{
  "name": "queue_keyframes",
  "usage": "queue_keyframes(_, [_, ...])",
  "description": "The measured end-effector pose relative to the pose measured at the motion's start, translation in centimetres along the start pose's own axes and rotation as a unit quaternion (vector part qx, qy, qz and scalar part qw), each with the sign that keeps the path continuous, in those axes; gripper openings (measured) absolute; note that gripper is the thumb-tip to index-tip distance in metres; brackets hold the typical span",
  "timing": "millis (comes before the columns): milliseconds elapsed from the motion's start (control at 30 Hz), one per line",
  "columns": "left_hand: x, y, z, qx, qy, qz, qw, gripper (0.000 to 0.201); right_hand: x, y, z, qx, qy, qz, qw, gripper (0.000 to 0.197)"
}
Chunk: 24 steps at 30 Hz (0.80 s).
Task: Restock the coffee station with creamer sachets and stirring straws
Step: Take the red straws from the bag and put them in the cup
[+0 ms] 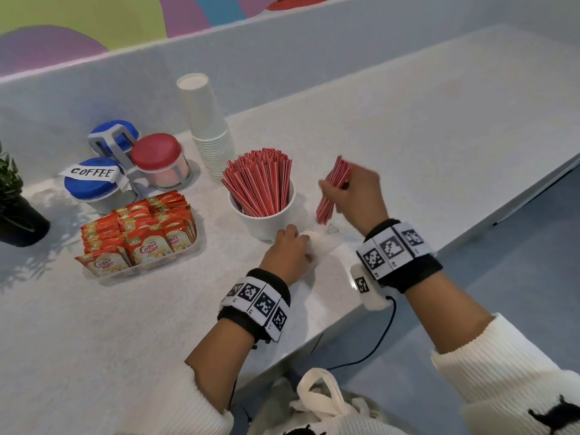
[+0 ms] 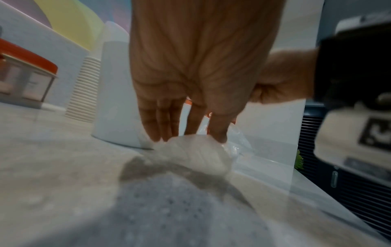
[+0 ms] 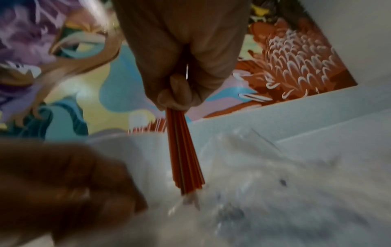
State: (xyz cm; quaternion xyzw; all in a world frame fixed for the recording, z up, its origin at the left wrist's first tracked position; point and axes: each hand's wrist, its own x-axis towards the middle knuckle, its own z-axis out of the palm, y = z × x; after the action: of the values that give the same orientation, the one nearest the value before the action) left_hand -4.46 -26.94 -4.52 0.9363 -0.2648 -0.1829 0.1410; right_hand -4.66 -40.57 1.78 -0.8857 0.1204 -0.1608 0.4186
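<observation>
Right hand [image 1: 357,196] clutching red-and-white straw bundle [image 1: 332,189], ends fanned, tips in clear plastic wrapper [image 3: 243,167]; left hand [image 1: 287,252] pinning that wrapper flat-fingered. Wrapper edges blurry.

So the surface [image 1: 408,127] is a pale speckled counter with a raised back ledge running along the far side. Dead centre sits a white cup [image 1: 266,219] packed with red-and-white stirring straws [image 1: 260,183]. At about 11 o'clock from it there's a tall stack of paper cups [image 1: 208,127], nearly touching. Over at 9 o'clock is a clear tray [image 1: 141,268] full of creamer sachets [image 1: 141,233], and behind that, around 10 o'clock, a grey caddy [image 1: 110,142] with three lidded jars, one tagged COFFEE. A dark plant pot [image 1: 22,224] sits way out at the left edge. Crumpled clear plastic wrapper [image 2: 201,153] lies just at 5 o'clock of the white cup.
</observation>
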Motion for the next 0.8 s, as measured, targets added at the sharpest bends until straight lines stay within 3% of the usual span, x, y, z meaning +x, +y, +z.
queue_keyframes(100, [-0.5, -0.1, -0.2, -0.029, 0.103, -0.053, 0.993, 0.046, -1.1, 1.9, 2.2, -0.028, -0.072, 0.035, 0.996, 0.023])
queue_keyframes(233, [-0.9, -0.5, -0.5, -0.02, 0.068, -0.088, 0.994, 0.051, -1.3, 4.0, 3.3, 0.008, -0.081, 0.079, 0.994, 0.017])
queue_keyframes(400, [-1.7, -0.6, -1.8, -0.059, 0.082, -0.057, 0.993, 0.047, 0.4, 5.5, 2.6, -0.007, -0.042, 0.101, 0.994, 0.02])
queue_keyframes(533, [-2.8, -0.3, -4.6, -0.137, 0.148, -0.023, 0.979, 0.037, 1.1, 4.6, 1.3, -0.003, -0.035, 0.11, 0.993, 0.016])
queue_keyframes(633, [-3.3, -0.8, -7.5, -0.184, 0.225, -0.004, 0.957, 0.025, 1.7, 2.1, 0.2, 0.046, -0.016, 0.093, 0.995, 0.01])
queue_keyframes(733, [-3.4, -1.9, -10.0, -0.212, 0.279, -0.019, 0.936, 0.018, 2.5, -1.5, -0.8, 0.075, 0.019, 0.028, 0.997, 0.028])
queue_keyframes(800, [-3.0, -3.1, -11.3, -0.233, 0.306, -0.032, 0.923, 0.017, 2.8, -4.1, -1.1, 0.109, 0.024, -0.009, 0.994, 0.028])
